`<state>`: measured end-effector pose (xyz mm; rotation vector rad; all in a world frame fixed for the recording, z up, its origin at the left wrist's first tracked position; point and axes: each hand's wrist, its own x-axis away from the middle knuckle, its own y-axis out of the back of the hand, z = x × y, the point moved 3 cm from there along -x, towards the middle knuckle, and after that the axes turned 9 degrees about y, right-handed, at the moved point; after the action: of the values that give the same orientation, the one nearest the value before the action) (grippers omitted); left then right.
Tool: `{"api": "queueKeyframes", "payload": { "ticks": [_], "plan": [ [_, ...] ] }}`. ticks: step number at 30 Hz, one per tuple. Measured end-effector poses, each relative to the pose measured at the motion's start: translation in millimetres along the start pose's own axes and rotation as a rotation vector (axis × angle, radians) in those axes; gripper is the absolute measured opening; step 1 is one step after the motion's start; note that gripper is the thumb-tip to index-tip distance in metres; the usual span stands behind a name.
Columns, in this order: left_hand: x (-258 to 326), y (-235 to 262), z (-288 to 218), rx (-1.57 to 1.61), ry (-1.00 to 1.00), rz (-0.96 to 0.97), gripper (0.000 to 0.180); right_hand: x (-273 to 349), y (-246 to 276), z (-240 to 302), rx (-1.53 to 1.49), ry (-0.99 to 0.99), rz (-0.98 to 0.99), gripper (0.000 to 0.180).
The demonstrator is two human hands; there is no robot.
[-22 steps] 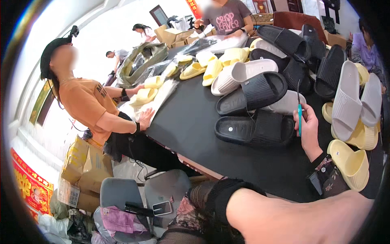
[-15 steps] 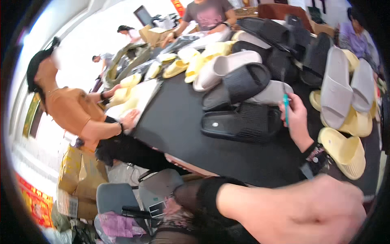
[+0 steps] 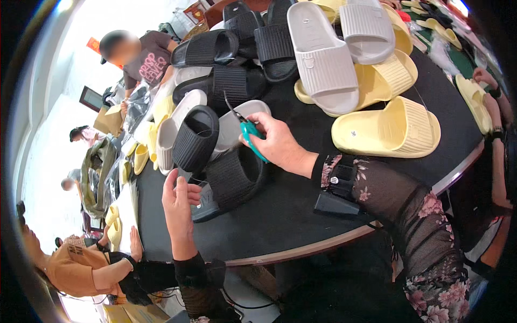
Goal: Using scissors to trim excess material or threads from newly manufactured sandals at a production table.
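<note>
My right hand (image 3: 280,142) grips small teal snips (image 3: 249,132), blades pointing up and left over a black ribbed slide sandal (image 3: 229,175) lying on the black table (image 3: 291,215). My left hand (image 3: 177,202) hovers with fingers apart at the near end of that sandal, touching or almost touching its sole. Just behind stands another black slide (image 3: 195,137) tipped on its side against a grey one (image 3: 237,126). A dark device (image 3: 339,191) is strapped to my right wrist over a flowered mesh sleeve.
Heaped at the back are black slides (image 3: 237,48), grey slides (image 3: 323,59) and pale yellow slides (image 3: 390,129). A person in orange (image 3: 81,269) sits at lower left, another in a dark shirt (image 3: 142,56) at the far side. A co-worker's arm (image 3: 493,107) rests at the right rim.
The view has swung right and closer over the table. My right hand with the snips has come down onto the black slide, and my left hand has risen to its near end.
</note>
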<state>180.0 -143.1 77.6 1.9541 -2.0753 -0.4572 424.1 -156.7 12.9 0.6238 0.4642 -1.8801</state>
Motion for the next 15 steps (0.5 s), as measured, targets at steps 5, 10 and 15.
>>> {"api": "queueKeyframes", "payload": {
  "ticks": [5, 10, 15],
  "plan": [
    [-5, -34, 10, 0.239, 0.145, 0.269, 0.039, 3, 0, -5, -0.041, -0.028, -0.016, 0.035],
    [4, -58, 8, 0.442, 0.019, 0.326, 0.058, 2, -4, -6, -0.023, 0.004, -0.002, 0.033],
    [17, -50, 5, 0.434, 0.056, 0.325, 0.055, 0, 0, -1, -0.094, -0.036, 0.005, 0.033]
  ]
}}
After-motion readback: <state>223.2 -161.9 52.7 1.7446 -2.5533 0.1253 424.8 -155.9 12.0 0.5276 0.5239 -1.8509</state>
